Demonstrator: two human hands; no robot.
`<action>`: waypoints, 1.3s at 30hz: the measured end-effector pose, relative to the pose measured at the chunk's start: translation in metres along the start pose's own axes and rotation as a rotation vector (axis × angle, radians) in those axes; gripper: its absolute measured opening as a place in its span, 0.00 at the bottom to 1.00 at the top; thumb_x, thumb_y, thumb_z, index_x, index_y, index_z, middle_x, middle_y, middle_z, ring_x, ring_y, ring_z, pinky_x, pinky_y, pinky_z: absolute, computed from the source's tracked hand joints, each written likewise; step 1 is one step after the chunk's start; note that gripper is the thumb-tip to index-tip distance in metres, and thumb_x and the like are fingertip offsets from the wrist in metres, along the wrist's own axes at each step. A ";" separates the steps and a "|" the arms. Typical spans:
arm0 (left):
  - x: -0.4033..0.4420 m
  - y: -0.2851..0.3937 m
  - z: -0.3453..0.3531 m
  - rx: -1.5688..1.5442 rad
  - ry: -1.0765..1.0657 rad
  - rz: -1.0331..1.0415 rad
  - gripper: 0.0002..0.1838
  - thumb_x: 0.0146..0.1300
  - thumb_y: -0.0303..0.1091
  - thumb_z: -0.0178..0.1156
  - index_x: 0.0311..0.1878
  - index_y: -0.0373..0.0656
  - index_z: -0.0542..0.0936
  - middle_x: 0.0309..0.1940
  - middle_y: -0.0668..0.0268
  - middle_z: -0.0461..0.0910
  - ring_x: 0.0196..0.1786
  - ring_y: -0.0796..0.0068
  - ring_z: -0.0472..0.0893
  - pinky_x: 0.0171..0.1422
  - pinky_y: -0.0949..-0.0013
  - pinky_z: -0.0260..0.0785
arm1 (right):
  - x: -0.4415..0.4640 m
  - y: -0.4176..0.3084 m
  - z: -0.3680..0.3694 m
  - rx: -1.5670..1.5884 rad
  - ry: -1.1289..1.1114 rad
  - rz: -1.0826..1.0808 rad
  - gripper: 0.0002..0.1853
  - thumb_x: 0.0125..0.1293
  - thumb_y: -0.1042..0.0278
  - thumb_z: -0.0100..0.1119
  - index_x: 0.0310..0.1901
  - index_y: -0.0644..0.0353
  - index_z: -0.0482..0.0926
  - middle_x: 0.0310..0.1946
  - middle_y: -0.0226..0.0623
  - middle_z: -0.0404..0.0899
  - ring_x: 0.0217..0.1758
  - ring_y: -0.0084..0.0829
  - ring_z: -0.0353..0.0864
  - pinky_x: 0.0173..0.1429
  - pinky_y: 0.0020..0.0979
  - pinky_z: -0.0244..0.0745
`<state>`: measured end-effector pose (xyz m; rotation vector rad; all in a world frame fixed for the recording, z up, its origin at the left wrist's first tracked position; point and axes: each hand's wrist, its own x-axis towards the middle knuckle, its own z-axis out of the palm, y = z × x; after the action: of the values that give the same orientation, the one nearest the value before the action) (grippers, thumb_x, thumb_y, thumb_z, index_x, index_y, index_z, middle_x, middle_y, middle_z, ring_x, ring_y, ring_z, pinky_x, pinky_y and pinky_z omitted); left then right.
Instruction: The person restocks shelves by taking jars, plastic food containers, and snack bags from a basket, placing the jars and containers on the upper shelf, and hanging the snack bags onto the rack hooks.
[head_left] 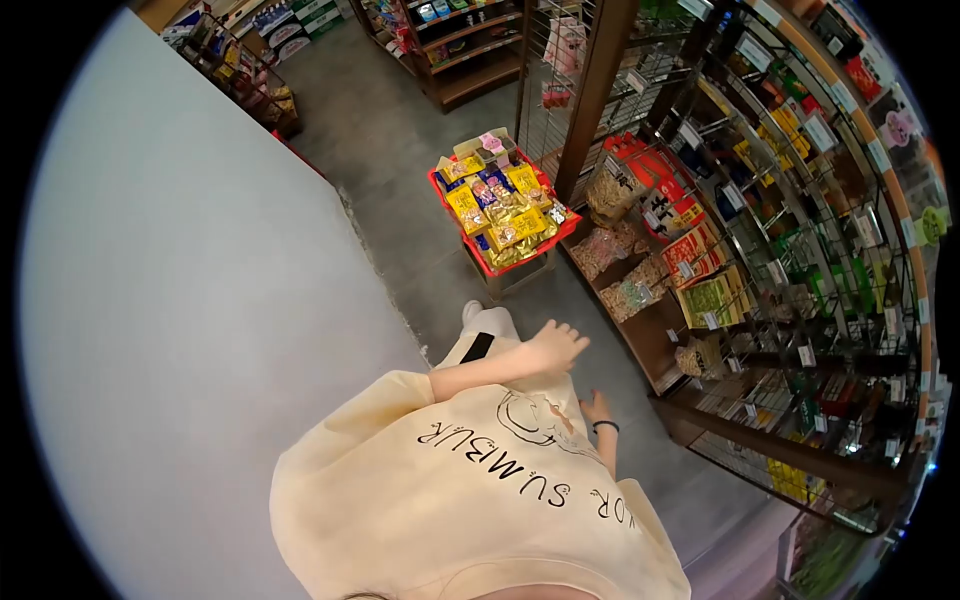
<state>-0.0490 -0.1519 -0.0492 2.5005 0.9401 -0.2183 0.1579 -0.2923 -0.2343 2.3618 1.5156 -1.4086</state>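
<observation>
In the head view, the left hand (560, 348) is seen near the centre of the frame, loosely curled with nothing grasped, while the right hand (597, 408) is held lower beside the shirt (450, 500), and whether it is released or clenched cannot be told. The red basket (574, 224), filled with yellow and blue packets (518, 230), is placed at upper centre on a low stand (520, 277), near the shelf (645, 345). No handling is judged to be in hand, and for any packet to be reached, the gap would need to be closed.
</observation>
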 end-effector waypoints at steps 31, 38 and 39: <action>-0.091 -0.373 -0.052 -0.583 0.124 -0.454 0.23 0.57 0.42 0.55 0.53 0.40 0.69 0.46 0.49 0.75 0.49 0.54 0.76 0.49 0.54 0.68 | 0.193 -0.384 0.085 0.160 0.193 -0.463 0.15 0.54 0.75 0.55 0.46 0.64 0.74 0.40 0.48 0.75 0.39 0.37 0.77 0.44 0.32 0.74; -0.054 -0.451 -0.039 -0.460 0.104 -0.422 0.28 0.55 0.42 0.56 0.58 0.41 0.64 0.47 0.51 0.74 0.50 0.54 0.76 0.50 0.52 0.68 | 0.221 -0.389 0.061 0.272 0.348 -0.167 0.17 0.55 0.72 0.56 0.48 0.64 0.72 0.44 0.50 0.72 0.47 0.42 0.73 0.51 0.36 0.70; -0.046 -0.460 -0.042 -0.513 0.131 -0.423 0.30 0.55 0.41 0.56 0.60 0.41 0.62 0.48 0.51 0.74 0.50 0.53 0.75 0.50 0.52 0.68 | 0.221 -0.400 0.053 0.238 0.362 -0.187 0.19 0.56 0.71 0.55 0.51 0.63 0.71 0.44 0.50 0.72 0.47 0.43 0.73 0.51 0.37 0.69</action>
<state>-0.3864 0.1458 -0.1647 1.8507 1.3751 0.0560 -0.1396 0.0587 -0.2418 2.8104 1.7820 -1.3124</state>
